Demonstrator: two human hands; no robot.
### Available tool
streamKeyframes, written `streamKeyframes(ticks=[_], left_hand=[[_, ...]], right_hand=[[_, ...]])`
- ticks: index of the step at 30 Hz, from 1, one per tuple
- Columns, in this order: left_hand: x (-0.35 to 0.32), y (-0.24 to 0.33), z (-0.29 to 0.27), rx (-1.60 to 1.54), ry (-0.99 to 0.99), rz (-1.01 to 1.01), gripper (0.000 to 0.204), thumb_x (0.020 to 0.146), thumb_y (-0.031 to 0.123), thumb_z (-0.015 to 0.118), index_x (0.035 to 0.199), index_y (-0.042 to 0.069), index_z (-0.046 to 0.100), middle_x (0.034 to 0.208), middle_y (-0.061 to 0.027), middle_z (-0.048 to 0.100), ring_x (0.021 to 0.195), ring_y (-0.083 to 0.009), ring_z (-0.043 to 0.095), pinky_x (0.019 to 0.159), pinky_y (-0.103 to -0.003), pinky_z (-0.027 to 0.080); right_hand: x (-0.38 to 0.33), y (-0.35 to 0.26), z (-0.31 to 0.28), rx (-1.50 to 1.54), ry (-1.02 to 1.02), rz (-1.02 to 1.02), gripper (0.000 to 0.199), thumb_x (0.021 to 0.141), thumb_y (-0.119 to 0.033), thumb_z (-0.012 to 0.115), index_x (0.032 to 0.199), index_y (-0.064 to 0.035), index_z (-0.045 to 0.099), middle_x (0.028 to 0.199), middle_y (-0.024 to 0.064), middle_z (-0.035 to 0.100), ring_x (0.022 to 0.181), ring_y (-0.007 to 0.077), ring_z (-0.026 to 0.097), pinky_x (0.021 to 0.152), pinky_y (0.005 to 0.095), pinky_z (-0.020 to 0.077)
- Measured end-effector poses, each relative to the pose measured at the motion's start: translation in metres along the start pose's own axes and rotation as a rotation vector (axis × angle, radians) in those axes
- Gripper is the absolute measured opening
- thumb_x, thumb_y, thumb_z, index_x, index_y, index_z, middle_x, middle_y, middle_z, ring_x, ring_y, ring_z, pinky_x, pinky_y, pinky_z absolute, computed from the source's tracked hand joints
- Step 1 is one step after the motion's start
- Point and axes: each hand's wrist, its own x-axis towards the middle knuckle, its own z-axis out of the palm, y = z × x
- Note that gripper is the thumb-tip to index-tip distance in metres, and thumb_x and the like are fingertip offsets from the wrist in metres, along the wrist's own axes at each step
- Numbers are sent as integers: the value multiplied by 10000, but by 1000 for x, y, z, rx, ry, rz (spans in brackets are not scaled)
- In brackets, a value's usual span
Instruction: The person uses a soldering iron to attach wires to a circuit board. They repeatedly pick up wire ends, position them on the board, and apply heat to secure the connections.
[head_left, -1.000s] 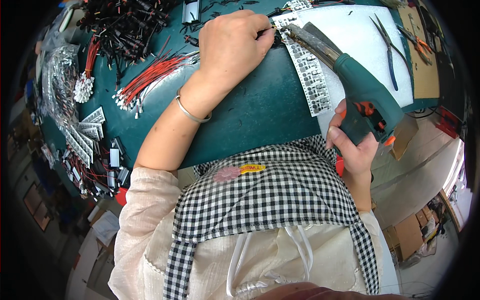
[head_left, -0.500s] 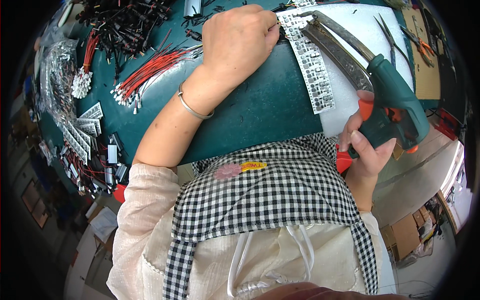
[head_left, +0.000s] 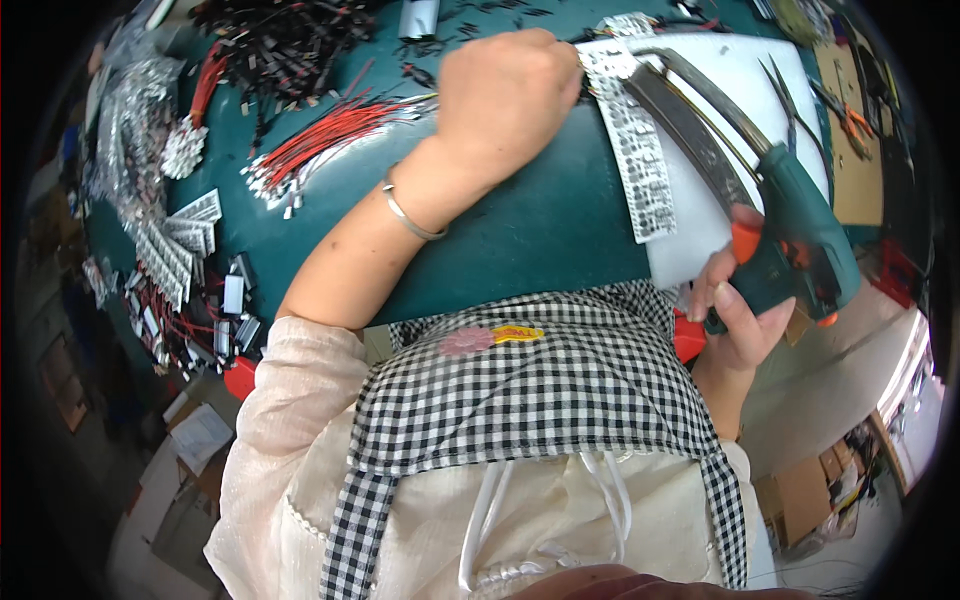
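Observation:
In my right hand (head_left: 745, 310) is a green soldering gun (head_left: 810, 215) with an orange trigger; my fingers wrap its grip. Its long metal parts reach up and left to the top of a white strip of circuit boards (head_left: 640, 165). The strip lies along the left edge of a white foam sheet (head_left: 690, 225). My left hand (head_left: 512, 95) is closed beside the strip's upper end, back of the hand up. Its fingertips are mostly hidden, and what they pinch cannot be made out. Red and white wires with white connectors (head_left: 325, 145) lie left of that hand.
A dark heap of cables (head_left: 285, 45) fills the far left of the green table (head_left: 520, 235). Plastic bags (head_left: 135, 130), stacked board strips (head_left: 165, 260) and small silver-cased parts (head_left: 232, 295) line the left side. Tweezers (head_left: 785, 100) and orange-handled pliers (head_left: 852, 130) lie at the right.
The whole view has shifted, so the table and my left hand appear slightly lower and further right. Both hands keep nearly the same pose, with the soldering gun still at the strip's upper end.

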Motion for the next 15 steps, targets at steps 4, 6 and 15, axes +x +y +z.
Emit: streamKeyframes(ticks=[4,6,15], left_hand=[[0,0,1,25,-85,-28,92,763,173,690,740,86,670,736,-48,639,674,-269,641,581,-377,517],[-2,0,-1,14,-93,-31,95,765,168,692,771,74,682,769,-69,655,678,-272,644,599,-384,520],[4,-39,-59,-188,-333,-99,161,774,73,696,932,56,722,845,-114,689,762,-285,657,695,-346,515]], right_hand=[[2,-3,0,-49,-4,-36,666,716,-76,662,1269,168,380,599,105,533,447,143,500,442,228,410],[2,-3,-2,-54,-22,-37,662,719,-75,658,1269,167,379,598,104,532,446,142,499,443,227,409],[1,-2,-8,-55,-8,-99,661,744,-90,663,1281,159,370,624,88,500,443,136,484,419,224,400]])
